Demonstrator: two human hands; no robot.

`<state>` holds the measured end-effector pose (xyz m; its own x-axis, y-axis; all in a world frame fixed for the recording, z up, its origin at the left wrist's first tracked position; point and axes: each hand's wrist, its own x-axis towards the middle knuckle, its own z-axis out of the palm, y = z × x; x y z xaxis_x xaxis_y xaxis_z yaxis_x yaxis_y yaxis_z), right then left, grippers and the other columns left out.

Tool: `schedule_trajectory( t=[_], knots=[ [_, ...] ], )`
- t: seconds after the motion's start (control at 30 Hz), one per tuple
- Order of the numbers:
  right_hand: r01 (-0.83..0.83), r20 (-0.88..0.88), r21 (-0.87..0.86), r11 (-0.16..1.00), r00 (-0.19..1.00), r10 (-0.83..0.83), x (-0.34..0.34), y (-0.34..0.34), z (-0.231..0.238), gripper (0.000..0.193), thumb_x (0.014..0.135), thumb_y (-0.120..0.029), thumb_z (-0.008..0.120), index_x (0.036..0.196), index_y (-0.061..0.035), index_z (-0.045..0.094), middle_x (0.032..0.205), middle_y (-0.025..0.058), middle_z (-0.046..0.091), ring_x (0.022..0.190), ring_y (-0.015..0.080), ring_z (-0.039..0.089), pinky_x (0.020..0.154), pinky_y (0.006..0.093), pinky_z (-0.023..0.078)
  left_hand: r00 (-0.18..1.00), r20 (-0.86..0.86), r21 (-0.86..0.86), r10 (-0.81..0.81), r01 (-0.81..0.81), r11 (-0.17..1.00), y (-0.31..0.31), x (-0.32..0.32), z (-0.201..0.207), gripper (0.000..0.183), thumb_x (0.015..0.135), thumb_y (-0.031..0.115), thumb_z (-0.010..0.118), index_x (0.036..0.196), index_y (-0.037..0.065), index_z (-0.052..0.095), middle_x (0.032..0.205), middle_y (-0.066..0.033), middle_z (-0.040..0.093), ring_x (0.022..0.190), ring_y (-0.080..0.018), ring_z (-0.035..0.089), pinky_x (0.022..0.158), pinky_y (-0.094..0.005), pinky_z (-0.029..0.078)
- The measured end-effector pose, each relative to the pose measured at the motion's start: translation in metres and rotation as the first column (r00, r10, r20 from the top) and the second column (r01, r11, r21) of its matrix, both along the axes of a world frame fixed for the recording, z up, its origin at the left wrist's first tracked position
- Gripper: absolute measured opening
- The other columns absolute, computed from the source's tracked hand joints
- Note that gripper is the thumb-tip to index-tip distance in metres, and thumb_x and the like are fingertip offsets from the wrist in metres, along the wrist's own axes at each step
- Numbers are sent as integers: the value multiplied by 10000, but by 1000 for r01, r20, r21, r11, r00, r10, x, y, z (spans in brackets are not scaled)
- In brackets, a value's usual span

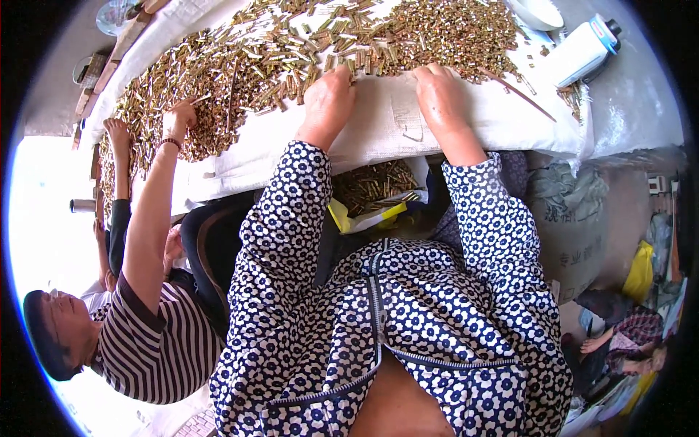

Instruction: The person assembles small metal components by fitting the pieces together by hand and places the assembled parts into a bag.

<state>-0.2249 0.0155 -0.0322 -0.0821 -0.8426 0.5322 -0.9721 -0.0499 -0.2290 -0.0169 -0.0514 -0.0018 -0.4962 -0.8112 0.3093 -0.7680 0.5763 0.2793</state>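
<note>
A: Biggest thing in frame?
B: The worktop (408, 120), draped in white cloth, running from the upper left to the upper right of the frame. Across its far half lies the heap of small brass pieces (306, 44), short tubes and pins, thousands of them.

A: Hands?
B: Left hand (329, 98) and right hand (440, 91) are both palm down at the near edge of the heap, top centre, apart from each other with bare cloth between them. Fingers curl into the pieces; I can't tell whether either is pinching one.

A: What's crowding them?
B: A co-worker in a striped shirt (156, 342) at lower left, with an arm up and a hand (178, 116) in the same heap at left, well apart from the wearer's hands. Further left another hand (116, 132) reaches in too.

A: Under the edge?
B: Centre frame, between the patterned sleeves, an open bag of more brass pieces (375, 186) with a yellow wrapper (364, 217) beside it.

A: Smaller stuff?
B: A white bottle (582, 51) lying at upper right, a thin stick (520, 93) just right of the right hand, and a white bowl (537, 11) at the top edge. A grey sack (571, 233) stands at the right, with a person seated on the floor (626, 342) at lower right.
</note>
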Motion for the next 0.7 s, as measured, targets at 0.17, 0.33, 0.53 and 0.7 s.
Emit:
schedule_trajectory(
  t=[0.17,0.33,0.53,0.7],
  knots=[
    [-51,146,-29,998,988,55,6,12,4,137,763,-51,619,894,-79,644,884,92,629,846,293,605,724,396,504,979,-202,133,3,24,991,12,3,-1,257,782,88,641,1032,50,593,856,-148,640,778,-314,633,685,-386,502],
    [-113,118,-7,994,987,113,20,22,3,161,752,-15,606,894,-86,638,878,91,634,825,290,610,711,382,504,948,-318,161,9,44,986,35,21,0,183,760,19,601,943,25,605,843,-175,631,768,-365,614,718,-410,499],
    [-227,399,-4,974,893,210,34,26,10,142,792,5,600,912,-61,638,847,47,645,756,184,626,704,272,486,787,-564,606,250,189,772,48,34,8,54,868,64,596,899,22,583,764,-66,640,659,-150,615,572,-262,481],
    [-464,888,84,882,436,145,55,42,23,120,847,-1,609,963,-12,640,864,-33,609,787,37,540,705,198,437,549,-712,688,437,425,588,63,43,9,69,929,110,565,934,41,570,800,-39,636,657,-79,590,535,-194,453]
  ],
)
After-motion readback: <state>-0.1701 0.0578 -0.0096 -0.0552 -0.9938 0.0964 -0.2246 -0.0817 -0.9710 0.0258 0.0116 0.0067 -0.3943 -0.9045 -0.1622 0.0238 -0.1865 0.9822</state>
